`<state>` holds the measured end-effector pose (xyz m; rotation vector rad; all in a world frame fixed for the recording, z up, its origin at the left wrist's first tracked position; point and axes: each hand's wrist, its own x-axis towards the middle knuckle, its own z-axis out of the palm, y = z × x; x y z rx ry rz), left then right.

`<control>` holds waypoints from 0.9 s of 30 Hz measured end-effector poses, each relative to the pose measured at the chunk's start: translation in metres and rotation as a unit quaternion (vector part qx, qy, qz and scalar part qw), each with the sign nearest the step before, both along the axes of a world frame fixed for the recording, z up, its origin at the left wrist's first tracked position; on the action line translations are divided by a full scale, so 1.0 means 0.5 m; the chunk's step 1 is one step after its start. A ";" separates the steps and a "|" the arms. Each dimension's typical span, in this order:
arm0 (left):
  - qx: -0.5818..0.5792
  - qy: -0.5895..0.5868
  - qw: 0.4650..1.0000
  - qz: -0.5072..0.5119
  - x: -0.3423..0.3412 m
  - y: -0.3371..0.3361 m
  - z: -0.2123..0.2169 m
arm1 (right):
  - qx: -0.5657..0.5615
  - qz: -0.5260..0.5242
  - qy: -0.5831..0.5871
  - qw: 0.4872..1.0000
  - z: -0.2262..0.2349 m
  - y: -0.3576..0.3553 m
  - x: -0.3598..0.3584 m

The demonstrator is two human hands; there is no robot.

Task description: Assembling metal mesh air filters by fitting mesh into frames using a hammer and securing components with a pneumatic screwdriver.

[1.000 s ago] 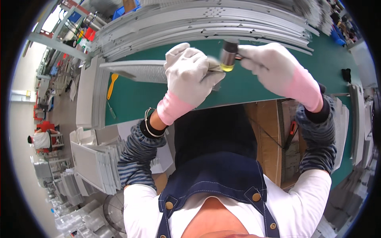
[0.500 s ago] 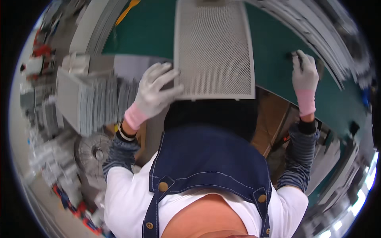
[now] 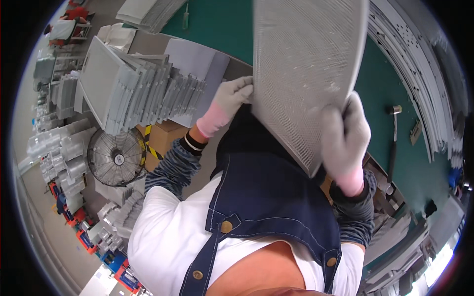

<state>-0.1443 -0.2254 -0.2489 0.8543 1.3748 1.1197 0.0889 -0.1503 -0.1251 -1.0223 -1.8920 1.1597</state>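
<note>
A light grey framed mesh panel (image 3: 301, 64) is tilted up in front of me, lifted off the green table, its near corner above my apron. My left hand (image 3: 231, 98), in a white glove with a pink cuff, pinches the panel's left edge. On the right edge, close to the near corner, my gloved right hand (image 3: 347, 140) is closed round the frame, slightly blurred. A hammer (image 3: 393, 138) with a dark handle lies on the table to the right of that hand.
Stacked framed panels (image 3: 133, 93) stand at the left, above a round floor fan (image 3: 117, 158) and a cardboard box (image 3: 167, 138). Long grey metal strips (image 3: 402, 64) line the green table (image 3: 380, 98) at the right. A green-handled screwdriver (image 3: 185, 19) lies at the far left.
The panel has been lifted, tilted and shifted right. My right hand has come from the table's right side onto the panel's right edge. My left hand has moved right with the panel.
</note>
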 end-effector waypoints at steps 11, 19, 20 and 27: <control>0.117 -0.224 0.967 -0.020 0.079 0.100 0.025 | 0.260 0.047 -0.007 0.965 0.127 0.039 0.040; 0.141 -0.161 0.969 -0.125 0.170 0.193 0.047 | 0.279 -0.041 -0.144 0.949 0.203 0.068 0.100; 0.150 -0.170 0.969 -0.102 0.180 0.203 0.050 | 0.287 -0.050 -0.117 0.949 0.197 0.075 0.110; 0.222 -0.133 0.964 0.062 0.126 0.224 0.055 | 0.398 0.026 -0.064 0.915 0.147 0.087 0.084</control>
